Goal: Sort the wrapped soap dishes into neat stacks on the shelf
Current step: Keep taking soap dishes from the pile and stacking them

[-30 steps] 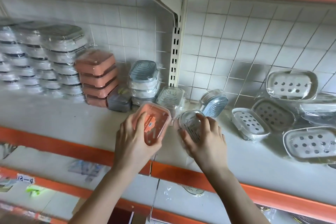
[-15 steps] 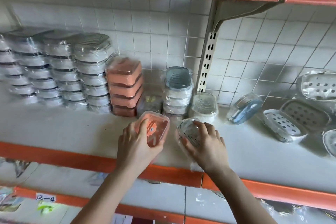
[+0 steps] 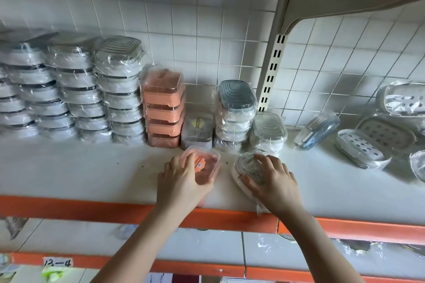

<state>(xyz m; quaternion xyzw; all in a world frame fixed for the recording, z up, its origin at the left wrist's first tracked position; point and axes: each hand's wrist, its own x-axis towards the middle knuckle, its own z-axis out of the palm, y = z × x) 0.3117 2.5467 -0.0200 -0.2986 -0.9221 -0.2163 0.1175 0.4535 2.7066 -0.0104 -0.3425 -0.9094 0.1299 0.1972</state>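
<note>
My left hand (image 3: pixel 181 181) grips a wrapped orange soap dish (image 3: pixel 204 165) near the front of the white shelf (image 3: pixel 92 167). My right hand (image 3: pixel 273 181) grips a wrapped grey-and-white soap dish (image 3: pixel 247 165) beside it. Behind them stand an orange stack (image 3: pixel 163 105), a single grey dish (image 3: pixel 197 126), and a short grey-lidded stack (image 3: pixel 236 112) with one more dish (image 3: pixel 268 131) to its right. Tall stacks of grey-and-white dishes (image 3: pixel 69 87) fill the left.
Loose wrapped dishes lie at the right: a bluish one (image 3: pixel 317 131) tipped over and several perforated white ones (image 3: pixel 368 145). An upright bracket (image 3: pixel 273 69) stands at the tiled wall. The shelf has an orange front edge (image 3: pixel 69 207); lower shelves sit below.
Both hands have come down with their dishes toward the shelf surface near its front. The camera has turned left, so the loose dishes now sit farther right.
</note>
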